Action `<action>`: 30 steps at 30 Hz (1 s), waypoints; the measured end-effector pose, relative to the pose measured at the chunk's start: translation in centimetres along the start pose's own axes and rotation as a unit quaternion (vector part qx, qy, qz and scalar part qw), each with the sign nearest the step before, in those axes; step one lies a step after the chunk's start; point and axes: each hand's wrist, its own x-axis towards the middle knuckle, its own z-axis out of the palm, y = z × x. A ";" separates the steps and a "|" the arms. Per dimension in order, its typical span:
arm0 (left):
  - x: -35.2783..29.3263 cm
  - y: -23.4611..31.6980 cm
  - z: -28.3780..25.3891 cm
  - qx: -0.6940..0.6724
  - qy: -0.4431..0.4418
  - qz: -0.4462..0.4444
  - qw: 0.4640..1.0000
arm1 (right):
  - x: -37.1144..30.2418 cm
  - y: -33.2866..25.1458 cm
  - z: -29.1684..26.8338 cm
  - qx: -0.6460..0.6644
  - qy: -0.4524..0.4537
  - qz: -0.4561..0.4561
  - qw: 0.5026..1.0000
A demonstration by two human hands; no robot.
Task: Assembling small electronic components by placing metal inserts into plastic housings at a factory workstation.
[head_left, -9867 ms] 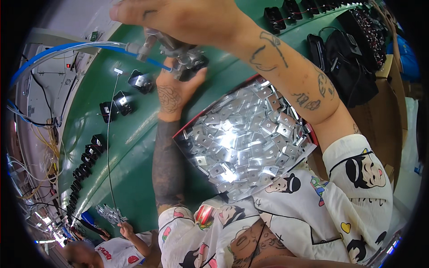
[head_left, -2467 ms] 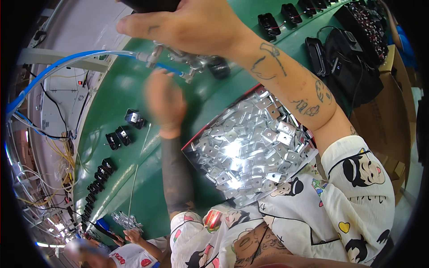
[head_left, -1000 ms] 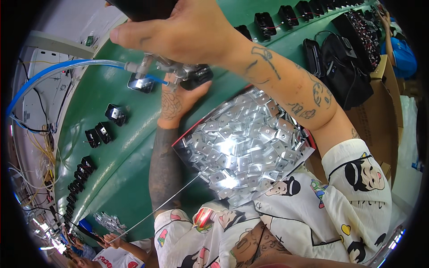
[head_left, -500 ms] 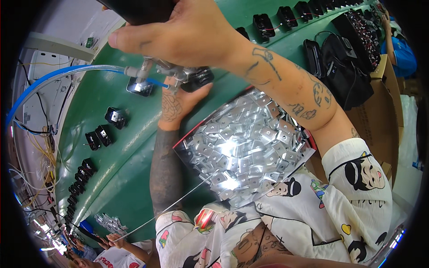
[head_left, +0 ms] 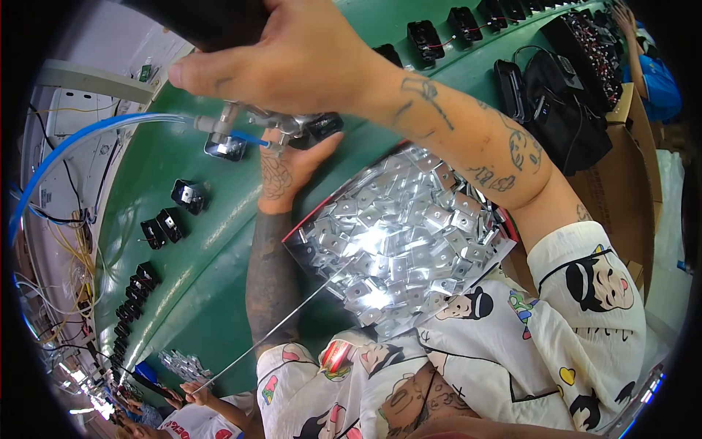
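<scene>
My right hand [head_left: 292,69] is wrapped round the black body of an air tool [head_left: 212,25] at the top. Metal fittings [head_left: 281,124] and a clear-and-blue air hose [head_left: 117,121] show below the fist. Under the tool, my left hand [head_left: 281,168] grips a small black plastic housing [head_left: 322,128], thumb along its near side; the other fingers and the tool's tip are hidden. Just beyond the hose fitting another black housing [head_left: 225,146] with a shiny metal plate stands on the green table. Nearer to me, a tray with a red rim holds a heap of bent metal brackets [head_left: 402,234].
Black housings [head_left: 135,293] line the left of the green table [head_left: 212,293]; wired ones [head_left: 425,40] line the far side. A black bag [head_left: 559,110] and a cardboard box [head_left: 621,197] stand at right. A thin rod [head_left: 285,322] crosses my left forearm. Other people work at both sides.
My right hand and the air tool have shifted slightly left, the hose with them. My left hand stays nearly in place with the housing.
</scene>
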 end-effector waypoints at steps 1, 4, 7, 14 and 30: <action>-0.2 -0.2 0.2 0.020 -0.001 -0.008 1.000 | 0.1 0.3 0.0 -0.009 0.011 -0.011 1.000; -0.5 -0.6 0.4 0.059 0.001 -0.026 0.998 | 0.3 1.2 0.3 -0.027 0.030 -0.031 0.999; 0.3 -1.2 0.5 0.090 0.029 0.003 0.995 | 0.3 1.0 -1.7 -0.026 0.019 -0.029 0.999; 0.4 -0.7 0.4 0.043 0.035 0.001 0.998 | 0.0 0.8 -1.5 -0.027 0.019 -0.031 0.999; 0.7 0.8 0.0 -0.003 0.065 0.013 0.998 | 0.6 1.6 -1.2 -0.030 0.032 -0.024 0.999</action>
